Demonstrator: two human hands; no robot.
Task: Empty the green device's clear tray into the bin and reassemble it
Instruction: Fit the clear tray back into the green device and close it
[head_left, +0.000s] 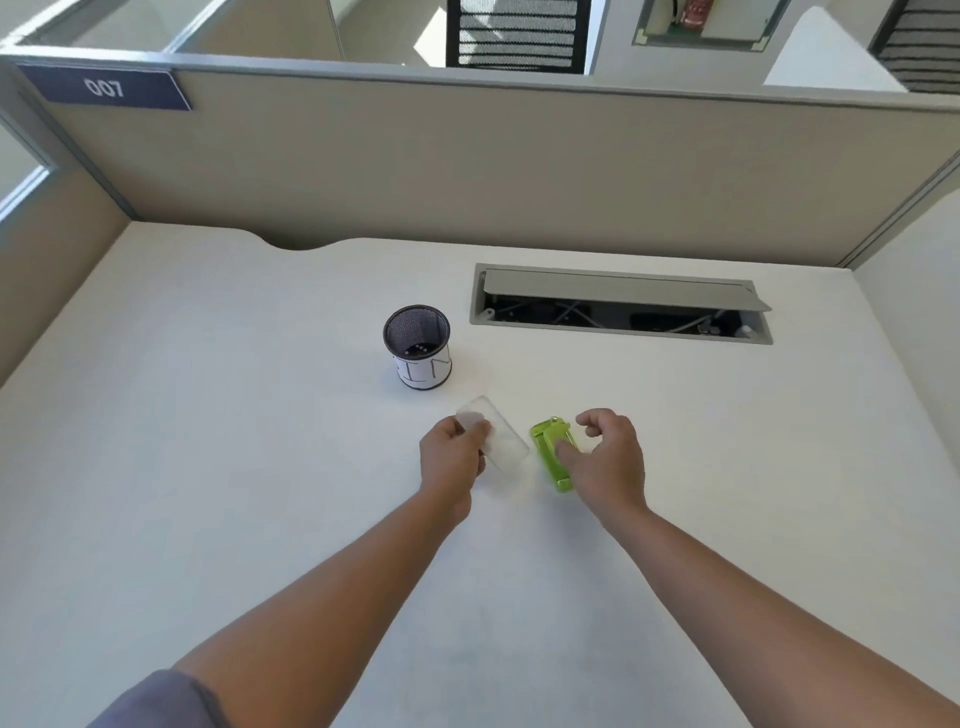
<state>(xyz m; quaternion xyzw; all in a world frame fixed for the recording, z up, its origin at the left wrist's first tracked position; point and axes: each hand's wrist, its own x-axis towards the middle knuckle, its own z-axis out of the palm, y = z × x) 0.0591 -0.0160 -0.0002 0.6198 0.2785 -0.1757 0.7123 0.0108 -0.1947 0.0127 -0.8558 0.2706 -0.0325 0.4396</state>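
My left hand (451, 456) pinches one end of the clear tray (501, 440), which slants just above the white desk, apart from the device. The green device (551, 454) lies on the desk to the right of the tray. My right hand (605, 457) hovers over it with the thumb resting on its top and the fingers curled apart beside it. The bin (418, 347), a small black mesh cup with a white paper label, stands upright behind the tray; small white bits lie on its bottom.
An open cable hatch (621, 306) with a raised grey flap is set into the desk at the back right. Beige cubicle partitions (467, 171) wall the desk on the far side and both flanks.
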